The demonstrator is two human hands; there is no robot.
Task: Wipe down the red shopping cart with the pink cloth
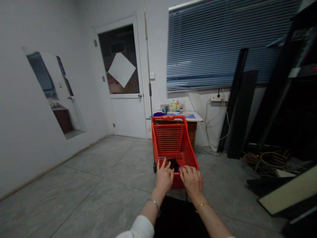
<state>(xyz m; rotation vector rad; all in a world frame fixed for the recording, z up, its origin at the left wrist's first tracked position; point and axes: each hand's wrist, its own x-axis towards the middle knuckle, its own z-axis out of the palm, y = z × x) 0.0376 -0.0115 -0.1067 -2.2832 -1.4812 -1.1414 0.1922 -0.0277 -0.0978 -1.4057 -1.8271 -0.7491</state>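
Note:
Both hands are at the near end of a red plastic shopping cart (169,138). A small dark, soft-looking item (173,164) lies between them, over the cart's near rim; its kind is unclear. My left hand (164,175) is at its left side, thumb and forefinger drawn together at its edge while the other fingers fan upward. On the right side, the fingers of my right hand (192,178) are curled around a bright pink thing (182,168), of which only bits show. Whether the pink and dark parts belong together I cannot tell.
Behind the cart a small table (198,117) bears a purple cloth (158,114) and several small packages. A metal pole (148,59) stands beside the white door (128,117). Dark panels (241,115), loose cables (272,159) and a pale board (292,191) are at the right.

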